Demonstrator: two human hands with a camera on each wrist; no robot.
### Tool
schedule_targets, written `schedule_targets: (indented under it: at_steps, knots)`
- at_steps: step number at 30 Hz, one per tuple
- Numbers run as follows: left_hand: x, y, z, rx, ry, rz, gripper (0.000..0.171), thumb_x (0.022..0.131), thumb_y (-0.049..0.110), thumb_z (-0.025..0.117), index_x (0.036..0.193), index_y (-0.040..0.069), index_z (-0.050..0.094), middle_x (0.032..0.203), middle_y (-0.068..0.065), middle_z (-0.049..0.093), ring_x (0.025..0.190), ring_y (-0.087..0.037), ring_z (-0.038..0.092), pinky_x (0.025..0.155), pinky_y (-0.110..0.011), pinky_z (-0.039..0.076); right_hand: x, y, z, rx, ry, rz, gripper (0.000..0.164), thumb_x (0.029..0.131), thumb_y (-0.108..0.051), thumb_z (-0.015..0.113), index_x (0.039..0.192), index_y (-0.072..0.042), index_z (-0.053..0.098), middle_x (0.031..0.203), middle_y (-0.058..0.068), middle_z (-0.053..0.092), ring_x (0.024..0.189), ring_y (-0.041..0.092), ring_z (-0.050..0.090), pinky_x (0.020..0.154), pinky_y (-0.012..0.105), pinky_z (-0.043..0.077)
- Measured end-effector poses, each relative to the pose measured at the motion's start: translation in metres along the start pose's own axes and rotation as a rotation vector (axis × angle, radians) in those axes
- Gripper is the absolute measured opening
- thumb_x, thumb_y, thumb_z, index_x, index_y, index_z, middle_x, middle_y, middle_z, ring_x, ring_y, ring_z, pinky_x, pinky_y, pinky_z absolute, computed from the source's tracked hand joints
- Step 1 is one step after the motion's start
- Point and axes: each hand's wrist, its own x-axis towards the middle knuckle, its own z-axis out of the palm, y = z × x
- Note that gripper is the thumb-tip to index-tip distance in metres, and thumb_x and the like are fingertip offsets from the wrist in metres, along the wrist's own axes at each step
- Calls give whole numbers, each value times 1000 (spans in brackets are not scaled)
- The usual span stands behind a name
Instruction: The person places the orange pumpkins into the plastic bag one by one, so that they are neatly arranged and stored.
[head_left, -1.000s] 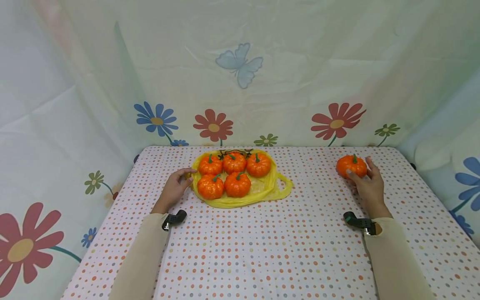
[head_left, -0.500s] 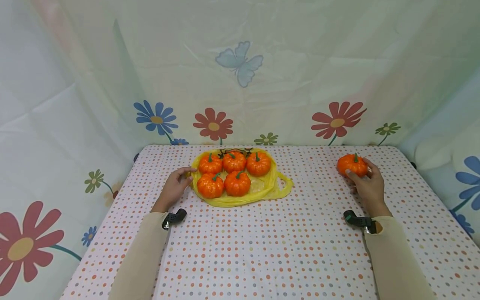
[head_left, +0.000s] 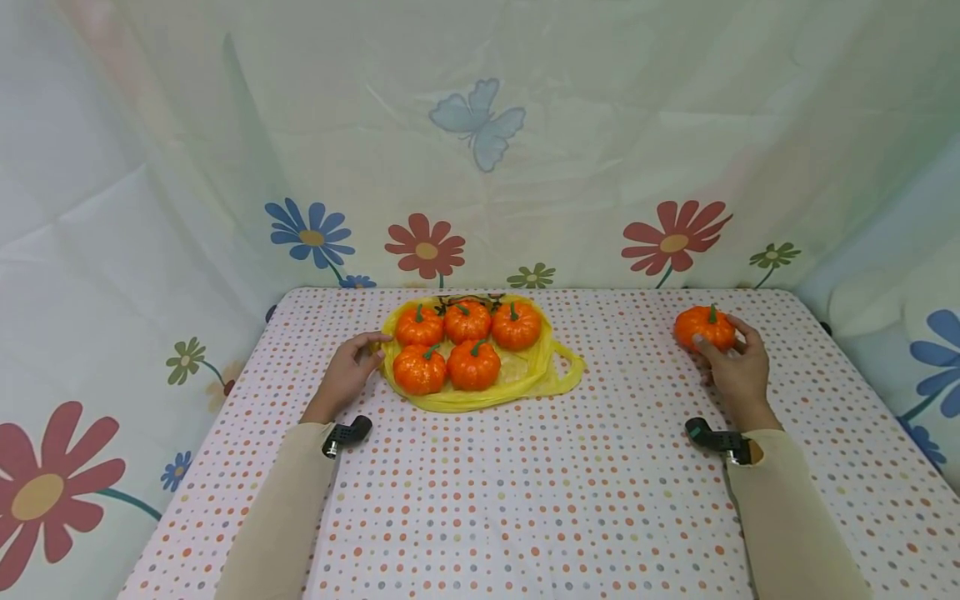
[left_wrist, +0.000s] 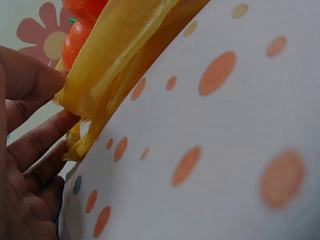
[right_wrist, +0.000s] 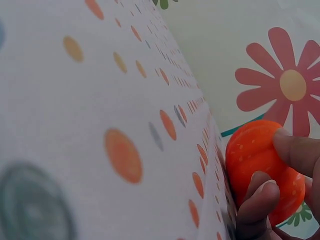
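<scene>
A yellow plastic bag lies on the table with its mouth spread wide. Inside sit several small orange toy pumpkins with green stems, in two rows. At the bag's left edge, my left hand holds the rim; in the left wrist view the thumb and fingertips meet the yellow plastic. Far to the right, my right hand grips another orange pumpkin, thumb on the near side and fingers round its right side. In the right wrist view this pumpkin appears to rest on the tabletop.
The table wears a white cloth with coloured dots. Behind it hangs a pale curtain printed with flowers and a butterfly. The bag's handle loop points right, towards the right hand. A small black camera sits on each wrist.
The right hand's fingers have closed in round the lone pumpkin, which has turned slightly. The left hand and the bag stay in place.
</scene>
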Motion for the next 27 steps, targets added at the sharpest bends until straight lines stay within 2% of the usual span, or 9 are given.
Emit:
schedule_targets:
  at_steps: [6,10,14,19,22,27]
  knots:
    - [1,-2,1,4,5,-6,29,99,18,54,127,17,62,148,-7,49,148,-27,32,124,-47,23,-1,-4,-1,11,-2,23,70,95,-33,61,155,-35,24,153,16,30,54,-1,56,45,18,51]
    - [1,-2,1,9,7,-6,29,99,18,55,128,18,61,148,-6,50,147,-27,33,124,-47,25,-5,-13,-4,-7,-14,38,69,95,-36,60,154,-37,24,157,16,29,61,1,55,49,16,51]
    - [0,-2,1,5,6,-3,29,99,18,55,127,17,61,148,-7,50,147,-27,34,124,-47,25,-7,-24,-3,-36,-53,-14,69,94,-41,60,154,-38,24,159,18,27,70,4,58,56,17,53]
    - [-1,-1,0,9,3,-7,29,99,19,54,127,17,61,149,-7,49,147,-28,33,124,-48,24,-3,-29,9,-29,-101,-159,72,88,-55,63,150,-46,28,153,20,34,70,8,62,47,24,52]
    - [0,-1,0,12,-2,-4,29,99,19,54,128,17,61,149,-7,49,147,-28,33,124,-48,24,-20,-46,18,-34,-150,-215,71,88,-56,63,149,-46,29,152,21,37,72,14,63,47,26,52]
    - [1,-1,1,11,-4,-6,29,100,19,54,128,19,61,148,-6,49,147,-27,34,124,-48,24,-67,-83,34,-37,-285,-320,70,94,-37,63,155,-29,28,151,25,38,70,20,58,55,20,51]
